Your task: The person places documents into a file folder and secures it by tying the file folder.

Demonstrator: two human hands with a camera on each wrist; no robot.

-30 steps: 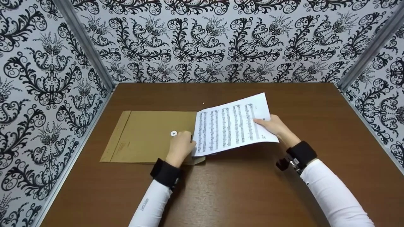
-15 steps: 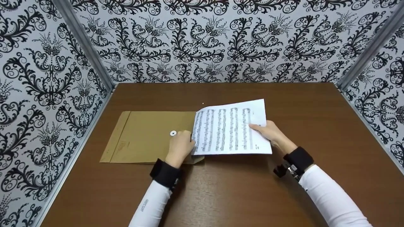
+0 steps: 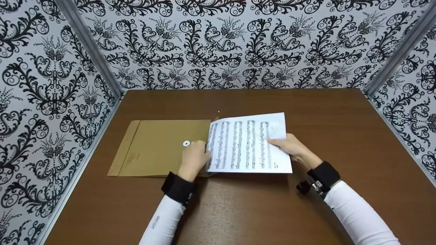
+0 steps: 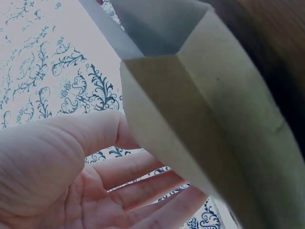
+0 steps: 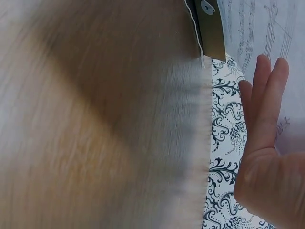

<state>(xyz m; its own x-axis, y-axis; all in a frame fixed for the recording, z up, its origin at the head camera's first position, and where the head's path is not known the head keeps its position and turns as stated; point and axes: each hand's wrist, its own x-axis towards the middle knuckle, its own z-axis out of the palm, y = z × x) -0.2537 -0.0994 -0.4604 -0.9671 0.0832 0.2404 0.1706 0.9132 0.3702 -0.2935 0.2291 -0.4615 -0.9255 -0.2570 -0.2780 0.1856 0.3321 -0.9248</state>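
A brown envelope (image 3: 160, 146) lies flat on the left of the table, with a white round button (image 3: 186, 143) near its open end. My left hand (image 3: 194, 156) grips the mouth edge between thumb and fingers; the left wrist view shows the envelope's folded side (image 4: 190, 124) and gaping mouth. Printed sheet music (image 3: 243, 146) extends right from that mouth, its left end at the envelope. Its right side is held by my right hand (image 3: 292, 144), thumb on top. Straight fingers (image 5: 269, 95) support the paper's underside in the right wrist view.
Brown wooden table (image 3: 245, 211) lies beneath everything. Patterned wallpaper panels (image 3: 218, 44) rise behind and on both sides. A thin white string (image 5: 194, 24) hangs beside the envelope in the right wrist view. A tiny white speck (image 3: 218, 111) is behind the paper.
My right hand has come nearer to me and slightly left. The sheet music has swung down with it and now lines up more squarely with the envelope. My left hand has stayed put.
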